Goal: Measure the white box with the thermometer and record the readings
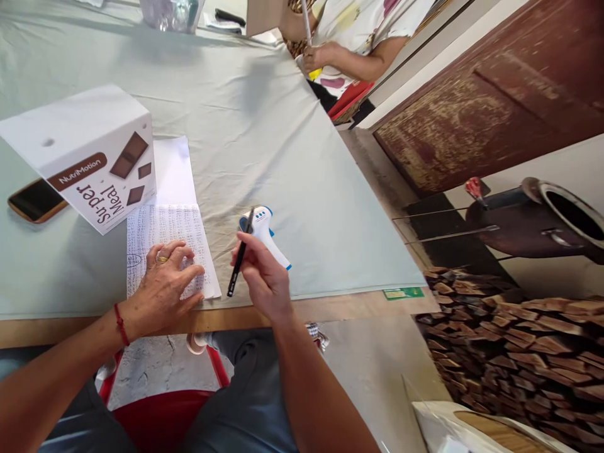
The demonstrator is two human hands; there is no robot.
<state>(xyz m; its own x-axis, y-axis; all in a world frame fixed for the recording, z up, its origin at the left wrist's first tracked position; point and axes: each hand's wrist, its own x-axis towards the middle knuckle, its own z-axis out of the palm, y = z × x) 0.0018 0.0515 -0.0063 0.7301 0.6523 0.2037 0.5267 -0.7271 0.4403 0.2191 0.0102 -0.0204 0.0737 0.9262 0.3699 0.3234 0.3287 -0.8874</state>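
My left hand, with a ring and a red thread at the wrist, lies flat with fingers spread on a handwritten sheet of paper near the table's front edge. My right hand holds a black pen upright, its tip pointing down just right of the paper. A white and blue infrared thermometer lies on the cloth just beyond my right hand.
A white "Su-per Meal" box stands on the paper's far end, with a phone to its left. The table has a pale green cloth. Another person sits at the far side. Stacked firewood and a clay stove are at right.
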